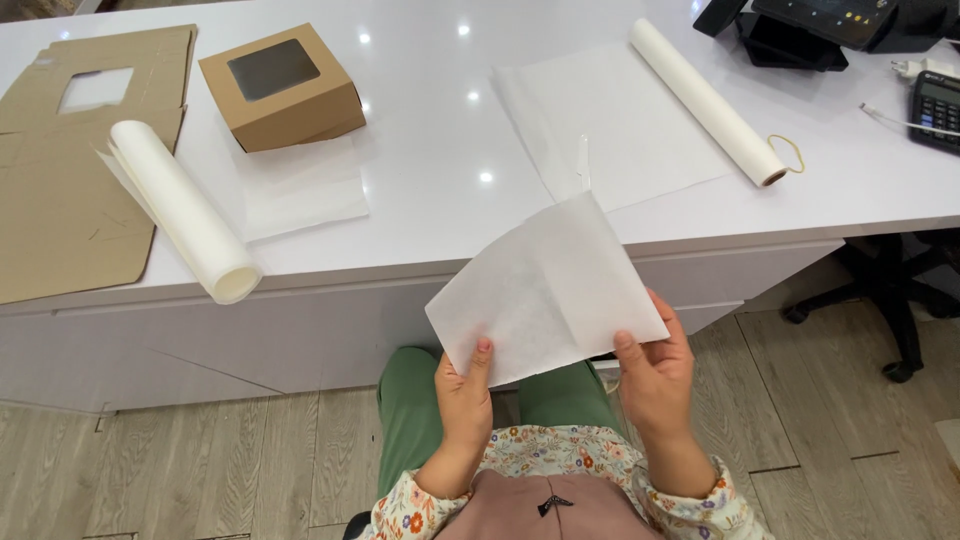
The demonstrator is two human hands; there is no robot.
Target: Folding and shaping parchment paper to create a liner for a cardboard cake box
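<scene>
A white sheet of thin paper point(548, 290) is held up in front of the white table edge, over my lap. My left hand point(465, 390) pinches its lower left corner, thumb on top. My right hand point(655, 372) grips its lower right corner. On the table behind it lies a larger flat paper sheet point(610, 125) unrolled from a white paper roll point(705, 100).
A second white paper roll point(185, 215) lies at the table's front left beside a paper sheet point(300, 190). A brown windowed cardboard box point(282, 88) stands behind it. Flat brown cardboard point(60, 180) covers the left. A calculator point(935, 108), dark devices point(800, 30) and chair legs point(890, 290) are at right.
</scene>
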